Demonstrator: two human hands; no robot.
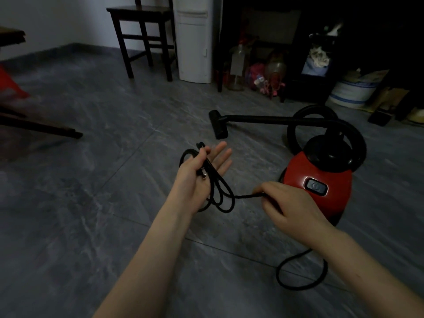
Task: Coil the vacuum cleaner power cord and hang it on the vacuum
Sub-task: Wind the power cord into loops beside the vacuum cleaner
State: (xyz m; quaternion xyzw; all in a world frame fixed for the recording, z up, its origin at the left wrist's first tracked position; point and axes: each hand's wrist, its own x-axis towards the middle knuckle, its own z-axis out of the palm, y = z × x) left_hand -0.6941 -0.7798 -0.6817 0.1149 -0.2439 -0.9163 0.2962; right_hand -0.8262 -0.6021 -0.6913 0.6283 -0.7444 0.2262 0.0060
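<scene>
A red canister vacuum (319,180) with a black top stands on the grey floor at the right. Its black hose loops behind it and the wand ends in a floor nozzle (218,123). The black power cord (221,193) hangs in a few loops from my left hand (202,173), palm up, thumb pressing the cord and the plug against the palm while the fingers stay stretched out. My right hand (289,205) pinches the cord just right of the loops, in front of the vacuum. Below my right forearm, more cord lies in a loop on the floor (300,269).
A dark wooden chair (142,35) and a white appliance (195,40) stand at the back. Bottles, toys and a striped bucket (351,92) crowd the dark back right corner. A dark furniture leg (46,127) lies across the floor at the left.
</scene>
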